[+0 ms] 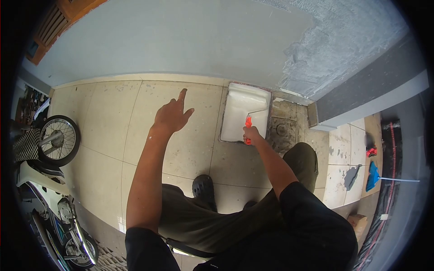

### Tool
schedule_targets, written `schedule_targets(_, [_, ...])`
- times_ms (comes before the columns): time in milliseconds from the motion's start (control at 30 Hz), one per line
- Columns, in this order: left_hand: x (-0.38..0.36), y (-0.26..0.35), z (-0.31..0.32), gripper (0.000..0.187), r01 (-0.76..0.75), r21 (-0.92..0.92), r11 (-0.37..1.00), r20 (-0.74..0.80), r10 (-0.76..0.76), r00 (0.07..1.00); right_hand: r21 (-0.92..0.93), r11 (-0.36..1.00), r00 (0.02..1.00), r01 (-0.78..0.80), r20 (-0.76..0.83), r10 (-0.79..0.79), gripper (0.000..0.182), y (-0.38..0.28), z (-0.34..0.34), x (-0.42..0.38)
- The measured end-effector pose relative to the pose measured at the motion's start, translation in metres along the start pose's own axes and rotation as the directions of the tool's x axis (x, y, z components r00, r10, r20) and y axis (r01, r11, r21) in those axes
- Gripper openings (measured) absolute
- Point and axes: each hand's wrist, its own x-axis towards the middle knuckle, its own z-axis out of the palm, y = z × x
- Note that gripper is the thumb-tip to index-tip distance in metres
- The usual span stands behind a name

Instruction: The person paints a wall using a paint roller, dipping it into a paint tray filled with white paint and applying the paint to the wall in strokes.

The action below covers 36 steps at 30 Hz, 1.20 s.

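My right hand (254, 134) is wrapped round the orange handle of a paint roller (248, 122). The roller's thin metal arm reaches into a paint tray (232, 131) on the tiled floor, where its head is coated white and hard to tell from the white paint. To the left, my left hand (171, 115) is held out over the floor with nothing in it. Its index finger points toward the wall and its thumb stands apart.
A grey wall (181, 40) rises ahead, with a rougher patch at right beside a pillar (361, 86). Motorbikes, one showing a front wheel (58, 140), stand at left. A blue dustpan-like object (373, 176) with a pale handle lies at right. Wooden furniture (56, 27) is at upper left.
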Motion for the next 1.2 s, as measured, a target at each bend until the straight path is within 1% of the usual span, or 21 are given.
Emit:
schedule_targets(133, [0.000, 0.001, 0.000, 0.073, -0.009, 0.016, 1.000, -0.014, 0.009, 1.000, 0.044, 0.998, 0.999, -0.033, 0.032, 0.031, 0.026, 0.003, -0.003, -0.010])
schedule_targets(233, [0.001, 0.003, 0.000, 0.073, -0.015, 0.012, 1.000, -0.002, 0.016, 1.000, 0.039, 0.999, 1.000, -0.011, 0.010, 0.010, 0.027, 0.007, 0.001, -0.020])
schedule_targets(300, [0.002, 0.002, 0.000, 0.073, -0.015, 0.012, 1.000, -0.002, 0.015, 1.000, 0.044, 0.999, 0.999, 0.020, -0.041, -0.019, 0.025, 0.009, 0.003, -0.022])
schedule_targets(533, [0.003, 0.002, 0.001, 0.073, -0.023, 0.013, 1.000, 0.001, 0.023, 1.000, 0.031, 0.995, 0.994, 0.093, -0.061, -0.091, 0.026, 0.015, 0.004, -0.025])
schedule_targets(600, [0.002, 0.003, -0.001, 0.073, -0.021, 0.015, 1.000, -0.002, 0.021, 1.000, 0.075, 0.990, 0.988, 0.116, -0.108, -0.107, 0.025, 0.017, 0.008, -0.032])
schedule_targets(667, [-0.001, 0.007, -0.007, 0.073, -0.001, 0.026, 1.000, 0.051, -0.001, 0.999, 0.075, 0.990, 0.990, 0.116, -0.090, -0.109, 0.025, 0.014, 0.008, -0.036])
schedule_targets(733, [-0.001, 0.006, -0.005, 0.073, -0.003, 0.024, 1.000, 0.060, 0.002, 0.998, 0.078, 0.990, 0.991, 0.113, -0.080, -0.107, 0.024, 0.016, 0.005, -0.045])
schedule_targets(800, [0.001, 0.005, -0.002, 0.073, -0.008, 0.019, 1.000, 0.063, 0.006, 0.998, 0.057, 0.989, 0.989, 0.137, -0.071, -0.132, 0.024, 0.015, 0.001, -0.055])
schedule_targets(867, [0.002, 0.003, 0.003, 0.072, -0.034, 0.011, 0.999, -0.017, 0.035, 0.999, 0.040, 0.989, 0.988, 0.143, -0.071, -0.139, 0.025, 0.017, -0.002, -0.070])
schedule_targets(1000, [0.002, 0.007, 0.001, 0.072, -0.033, -0.006, 0.999, 0.006, 0.033, 0.999, -0.011, 0.991, 0.986, 0.131, -0.103, -0.131, 0.027, 0.028, -0.005, -0.104])
schedule_targets(1067, [0.004, 0.009, 0.000, 0.073, -0.017, 0.048, 0.999, 0.044, 0.015, 0.999, -0.040, 0.991, 0.986, 0.124, -0.111, -0.128, 0.028, 0.036, -0.006, -0.120])
schedule_targets(1133, [0.004, 0.010, 0.001, 0.073, -0.023, 0.048, 0.999, 0.048, 0.021, 0.999, -0.068, 0.991, 0.986, 0.117, -0.114, -0.124, 0.029, 0.048, -0.008, -0.131])
schedule_targets(1200, [0.005, 0.010, 0.003, 0.073, -0.024, 0.049, 0.998, 0.055, 0.022, 0.998, -0.102, 0.986, 0.988, 0.134, -0.069, -0.141, 0.031, 0.059, -0.010, -0.141])
